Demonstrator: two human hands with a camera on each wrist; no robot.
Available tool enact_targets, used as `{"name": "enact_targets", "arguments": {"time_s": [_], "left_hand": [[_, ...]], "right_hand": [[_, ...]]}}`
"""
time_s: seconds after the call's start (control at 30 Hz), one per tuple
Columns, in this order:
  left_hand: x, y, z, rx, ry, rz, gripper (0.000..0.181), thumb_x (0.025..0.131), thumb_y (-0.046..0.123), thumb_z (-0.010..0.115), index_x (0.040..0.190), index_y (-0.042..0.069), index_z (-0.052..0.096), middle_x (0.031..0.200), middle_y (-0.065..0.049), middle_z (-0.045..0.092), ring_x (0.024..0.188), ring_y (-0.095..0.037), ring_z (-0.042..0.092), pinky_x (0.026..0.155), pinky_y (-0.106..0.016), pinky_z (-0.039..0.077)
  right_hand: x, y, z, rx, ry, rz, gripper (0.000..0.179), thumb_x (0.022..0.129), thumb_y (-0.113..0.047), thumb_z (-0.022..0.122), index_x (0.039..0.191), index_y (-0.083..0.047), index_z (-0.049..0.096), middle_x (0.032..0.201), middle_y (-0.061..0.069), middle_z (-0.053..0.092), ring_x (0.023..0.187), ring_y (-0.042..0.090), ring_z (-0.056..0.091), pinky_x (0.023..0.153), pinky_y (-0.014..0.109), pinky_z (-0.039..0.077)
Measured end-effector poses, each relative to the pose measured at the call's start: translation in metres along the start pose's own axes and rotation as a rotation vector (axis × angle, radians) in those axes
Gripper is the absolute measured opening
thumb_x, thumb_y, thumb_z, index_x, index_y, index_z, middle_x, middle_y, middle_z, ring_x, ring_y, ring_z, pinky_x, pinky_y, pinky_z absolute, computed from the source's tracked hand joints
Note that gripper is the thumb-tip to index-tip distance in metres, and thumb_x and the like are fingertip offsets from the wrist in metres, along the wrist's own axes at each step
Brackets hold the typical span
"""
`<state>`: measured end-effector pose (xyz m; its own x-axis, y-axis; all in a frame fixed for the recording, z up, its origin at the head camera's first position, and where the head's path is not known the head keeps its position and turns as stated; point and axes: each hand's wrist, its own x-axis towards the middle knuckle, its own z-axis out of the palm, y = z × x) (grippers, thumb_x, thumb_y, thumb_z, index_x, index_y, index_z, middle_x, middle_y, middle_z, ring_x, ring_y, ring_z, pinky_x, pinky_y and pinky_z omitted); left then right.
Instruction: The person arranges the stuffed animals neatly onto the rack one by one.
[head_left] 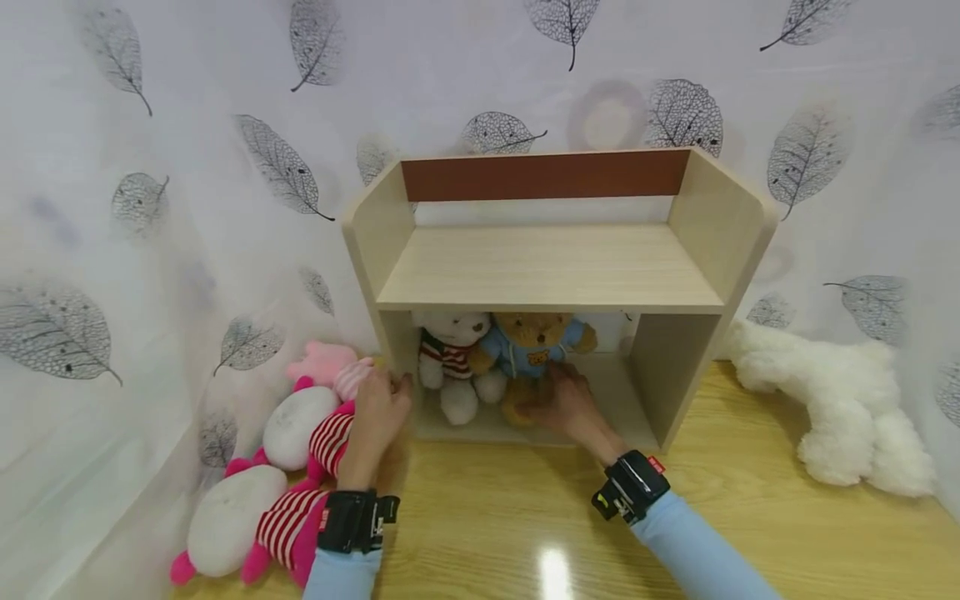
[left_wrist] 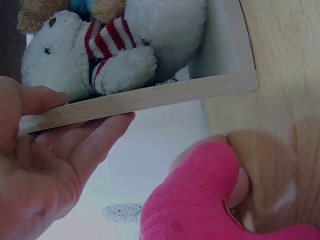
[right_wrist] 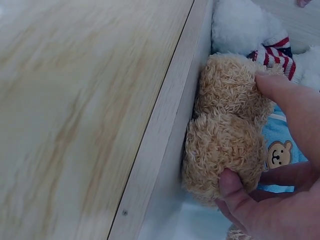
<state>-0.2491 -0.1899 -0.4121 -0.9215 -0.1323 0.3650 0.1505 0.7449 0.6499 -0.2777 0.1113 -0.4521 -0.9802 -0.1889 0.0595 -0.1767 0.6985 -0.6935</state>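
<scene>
My left hand (head_left: 381, 417) grips the front edge of the left side panel of a small wooden shelf (head_left: 551, 267), thumb inside and fingers outside. In the lower compartment a white plush bear (head_left: 459, 400) in a striped sweater sits at the left. Beside it is a brown teddy bear (head_left: 536, 333) in a blue hoodie. My right hand (head_left: 570, 404) holds this teddy bear low down; in the right wrist view, fingers and thumb lie around its curly legs (right_wrist: 225, 150). The shelf board hides the tops of both bears' heads in the head view.
Pink plush pigs in striped clothes lie left of the shelf, one nearest me (head_left: 232, 521), another (head_left: 300, 425) behind it. A fluffy white plush (head_left: 840, 400) lies on the wooden table (head_left: 480, 525) at right. A leaf-patterned curtain (head_left: 210, 75) hangs behind.
</scene>
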Motion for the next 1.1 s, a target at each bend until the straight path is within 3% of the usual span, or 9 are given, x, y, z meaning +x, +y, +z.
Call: {"name": "enact_targets", "arguments": {"time_s": [0.3,0.43,0.67,0.83,0.97,1.1], "left_hand": [[0.002,0.003,-0.008,0.004,-0.022,-0.067,0.027,0.095,0.020,0.062,0.081,-0.002,0.064,0.078,-0.018,0.067,0.071,-0.029,0.060,0.066,-0.047,0.050],[0.004,-0.001,-0.004,-0.005,0.010,-0.048,0.025,0.094,0.018,0.065,0.082,-0.004,0.065,0.076,-0.019,0.067,0.068,-0.030,0.060,0.064,-0.049,0.050],[0.003,-0.007,0.010,0.003,0.048,-0.017,0.039,0.094,0.017,0.067,0.061,0.000,0.055,0.068,-0.017,0.061,0.062,-0.032,0.056,0.062,-0.050,0.047],[0.002,-0.004,0.010,0.038,0.047,-0.001,0.043,0.094,0.018,0.066,0.057,0.000,0.053,0.070,-0.023,0.061,0.067,-0.041,0.058,0.067,-0.056,0.047],[0.001,-0.004,0.011,0.035,0.046,0.013,0.045,0.094,0.017,0.065,0.054,0.002,0.050,0.066,-0.018,0.057,0.063,-0.037,0.056,0.065,-0.054,0.046],[0.001,-0.004,0.011,0.017,0.051,0.014,0.047,0.094,0.017,0.065,0.052,0.004,0.047,0.065,-0.016,0.055,0.062,-0.034,0.053,0.063,-0.052,0.046]], "right_hand": [[0.001,-0.002,0.001,0.002,-0.042,0.019,0.108,0.084,-0.045,0.081,0.161,0.001,0.020,0.166,0.030,0.017,0.150,0.056,0.021,0.119,0.067,0.026],[-0.002,0.003,0.000,-0.004,-0.056,0.004,0.104,0.088,-0.047,0.077,0.162,-0.002,0.019,0.166,0.030,0.017,0.150,0.054,0.022,0.117,0.067,0.029],[-0.017,0.013,-0.012,-0.017,-0.060,-0.052,0.090,0.094,-0.041,0.072,0.160,-0.001,0.024,0.164,0.029,0.023,0.146,0.051,0.034,0.113,0.063,0.038],[-0.027,0.016,-0.018,-0.044,0.012,-0.171,0.080,0.093,-0.028,0.075,0.154,0.005,0.035,0.156,0.033,0.036,0.137,0.050,0.046,0.106,0.061,0.046],[-0.036,0.020,-0.020,-0.100,0.084,-0.287,0.076,0.090,-0.018,0.078,0.149,0.010,0.040,0.146,0.036,0.047,0.130,0.051,0.052,0.102,0.060,0.049],[-0.048,0.022,-0.023,-0.142,0.117,-0.331,0.068,0.089,-0.016,0.078,0.144,0.010,0.048,0.138,0.034,0.056,0.123,0.048,0.058,0.099,0.058,0.052]]}}
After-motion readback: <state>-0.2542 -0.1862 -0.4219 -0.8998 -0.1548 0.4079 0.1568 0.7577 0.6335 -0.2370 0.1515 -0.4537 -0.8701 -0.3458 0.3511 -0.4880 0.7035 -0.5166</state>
